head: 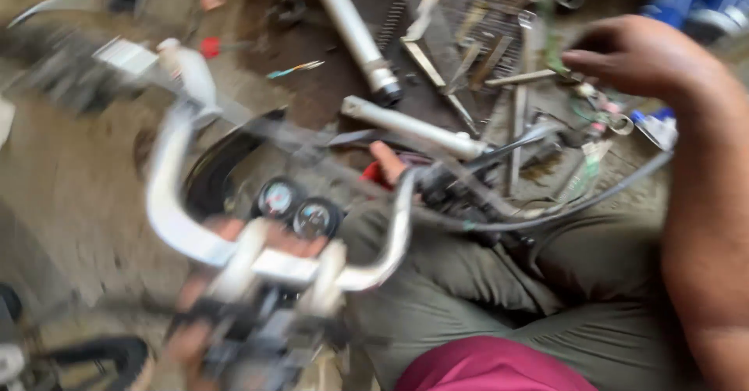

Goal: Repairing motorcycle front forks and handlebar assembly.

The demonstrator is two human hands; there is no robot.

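Our left hand [195, 336] props the chrome handlebar [195, 227] and twin gauges [296, 207] upright from beneath, fingers blurred beyond telling their grip. Our right hand [632, 55], fingers curled around nothing visible, reaches the scattered tools [484, 63] on the floor [70, 172].

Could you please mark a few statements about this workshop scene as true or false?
1. The right hand reaches toward the pile of metal tools on the ground. True.
2. The chrome handlebar carries two round gauges. True.
3. The person wears blue trousers. False: the trousers are olive green.
4. The two fork tubes stand upright. False: they lie on the ground.
5. The left hand is low beside the handlebar clamp. True, though blurred.
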